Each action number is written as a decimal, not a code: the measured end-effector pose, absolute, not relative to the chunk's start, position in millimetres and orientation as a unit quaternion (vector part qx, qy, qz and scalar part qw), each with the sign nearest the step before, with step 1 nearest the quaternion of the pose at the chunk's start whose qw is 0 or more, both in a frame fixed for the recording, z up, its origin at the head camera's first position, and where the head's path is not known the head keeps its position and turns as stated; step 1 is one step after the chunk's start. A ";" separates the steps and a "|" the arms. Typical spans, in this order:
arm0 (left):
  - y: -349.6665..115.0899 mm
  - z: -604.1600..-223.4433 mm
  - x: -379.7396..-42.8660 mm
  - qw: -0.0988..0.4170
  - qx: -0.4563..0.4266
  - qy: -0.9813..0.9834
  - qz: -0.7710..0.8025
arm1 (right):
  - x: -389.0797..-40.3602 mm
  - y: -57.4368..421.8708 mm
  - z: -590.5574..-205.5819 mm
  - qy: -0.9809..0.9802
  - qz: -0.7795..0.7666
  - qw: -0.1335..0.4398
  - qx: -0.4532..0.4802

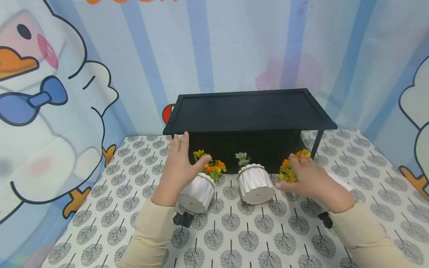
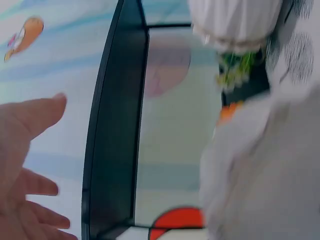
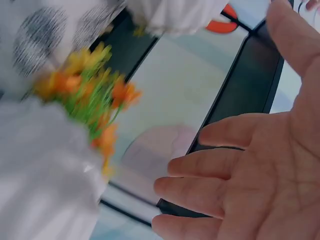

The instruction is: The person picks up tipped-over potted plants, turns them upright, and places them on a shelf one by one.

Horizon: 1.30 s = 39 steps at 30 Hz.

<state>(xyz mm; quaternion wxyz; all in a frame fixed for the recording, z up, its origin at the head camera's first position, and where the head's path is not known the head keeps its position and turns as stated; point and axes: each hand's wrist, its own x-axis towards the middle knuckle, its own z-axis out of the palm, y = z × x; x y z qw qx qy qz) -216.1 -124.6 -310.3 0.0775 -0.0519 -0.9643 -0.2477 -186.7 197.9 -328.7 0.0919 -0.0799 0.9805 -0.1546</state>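
My left hand (image 1: 177,168) is held up with fingers stretched and thumb spread, overlapping a white ribbed flowerpot (image 1: 199,191) with yellow and orange flowers (image 1: 214,168). On the right, my other hand (image 1: 315,182) is spread out over a third pot, mostly hidden beneath it; orange and yellow flowers (image 1: 286,172) show by its fingers. Between the hands lies a white pot (image 1: 256,184) with a pale green plant (image 1: 242,159), its base facing me. Both wrist views show extended fingers with nothing in them, the left hand (image 2: 20,200) and the right hand (image 3: 265,165).
A black shelf (image 1: 251,111) with a flat top and thin legs stands behind the pots. The tablecloth (image 1: 231,238) has a tree print. Behind it hangs a blue-striped curtain (image 1: 231,44) with cartoon ducks, close to the shelf's back.
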 end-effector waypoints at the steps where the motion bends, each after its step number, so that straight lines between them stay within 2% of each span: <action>1: -130.5 -307.9 -219.1 0.092 -0.045 -0.960 -0.262 | -186.9 202.9 -328.5 0.981 -0.152 0.095 -0.071; 7: -154.9 -303.2 -239.2 0.170 -0.011 -0.929 -0.329 | -188.9 229.7 -331.6 0.980 -0.159 0.117 -0.023; 12: -167.6 -316.0 -254.8 0.221 0.019 -0.901 -0.372 | -188.1 241.6 -338.8 0.979 -0.162 0.124 0.002; 17: -174.5 -332.1 -265.0 0.267 0.009 -0.871 -0.413 | -186.1 249.6 -346.2 0.979 -0.161 0.126 0.004; 29: -169.8 -341.2 -280.6 0.291 -0.021 -0.807 -0.513 | -189.0 252.9 -353.9 0.978 -0.157 0.132 0.044; 39: -166.2 -341.5 -290.7 0.314 0.001 -0.788 -0.529 | -188.6 252.9 -365.0 0.988 -0.127 0.072 0.044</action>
